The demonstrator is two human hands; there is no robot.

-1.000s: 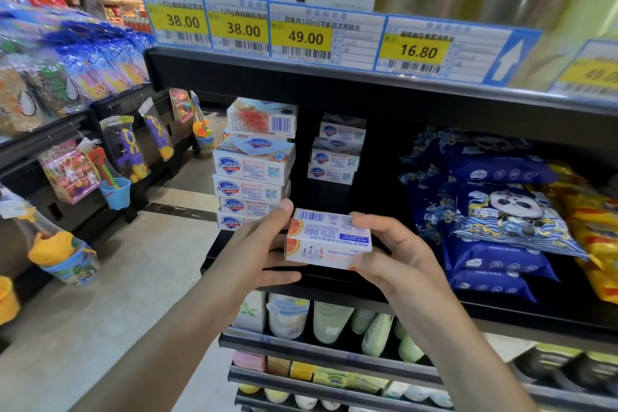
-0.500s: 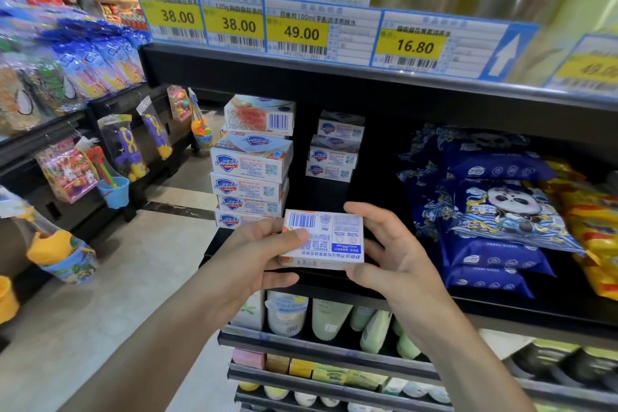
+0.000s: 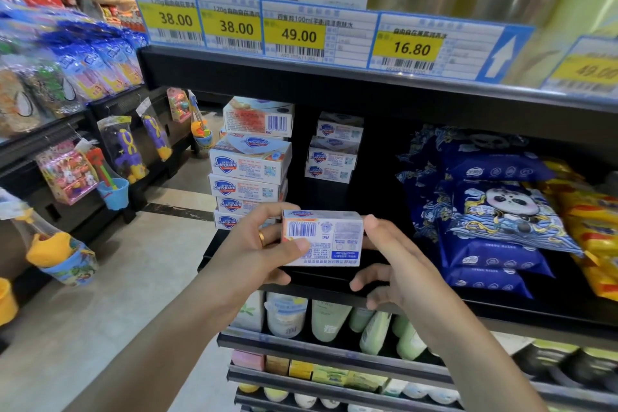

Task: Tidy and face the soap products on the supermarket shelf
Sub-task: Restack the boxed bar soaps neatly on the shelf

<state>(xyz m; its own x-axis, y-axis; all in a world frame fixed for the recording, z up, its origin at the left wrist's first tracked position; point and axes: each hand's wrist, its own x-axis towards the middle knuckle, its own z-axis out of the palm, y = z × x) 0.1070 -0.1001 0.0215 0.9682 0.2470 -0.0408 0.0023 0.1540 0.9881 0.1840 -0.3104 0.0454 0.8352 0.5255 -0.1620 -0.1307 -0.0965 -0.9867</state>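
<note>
Step in hand: inspection and turning of 1 single item before it goes to its place. A white rectangular cardboard soap box with blue print [image 3: 322,237] is held in the air in front of the black metal shelf [image 3: 334,288], just above that shelf's front lip and not resting on it. The left hand [image 3: 257,251] grips the box's left end, thumb laid across the face near the barcode, a gold ring on 1 finger. The right hand [image 3: 398,264] has fingertips against the box's right end; its lower fingers curl loosely below the box, and whether they bear weight cannot be told. The face turned toward the camera carries the barcode and small print, so the branded face is not yet outward. Beyond the left hand stands the tall stack of white and blue branded soap boxes [image 3: 249,174], logos forward except the topmost box, which shows its barcode. Beyond the held box, deeper in, sits the short stack of 3 smaller soap boxes [image 3: 334,150]. To the right of the right hand lie dark blue plastic packs with a panda print [image 3: 498,211]. Judgement: the next move calls for rotating the box until its logo face points outward, then setting it squarely on or beside a stack, edges aligned. The topmost box of the tall stack likely needs the same correction.
</note>
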